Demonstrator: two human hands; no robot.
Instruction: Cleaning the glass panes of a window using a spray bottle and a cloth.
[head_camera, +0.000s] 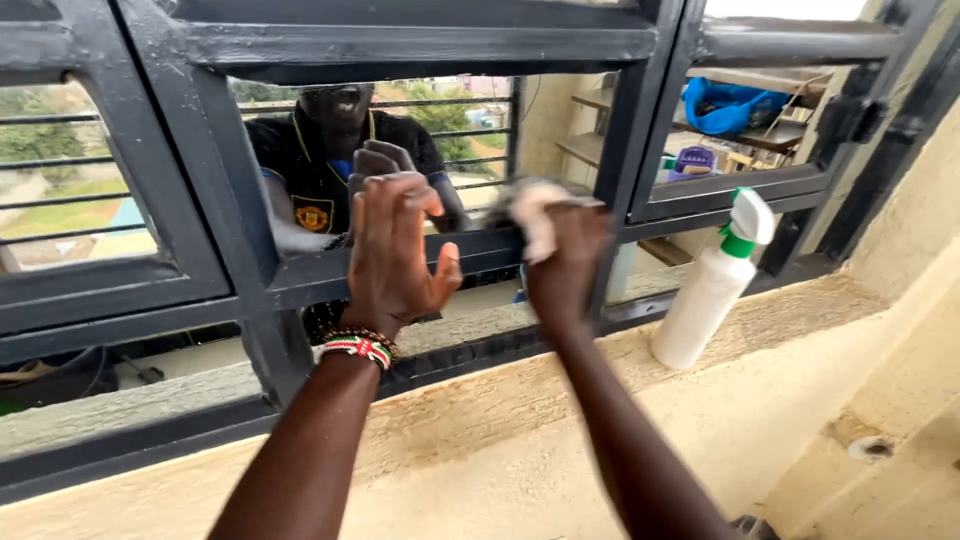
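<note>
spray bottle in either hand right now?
No. The spray bottle stands alone on the sill; the right hand grips a cloth, and the left hand is flat on the glass.

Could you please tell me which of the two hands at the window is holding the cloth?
The right hand grips the crumpled whitish cloth; the left hand, above a beaded wristband, is open and flat against the glass.
</note>
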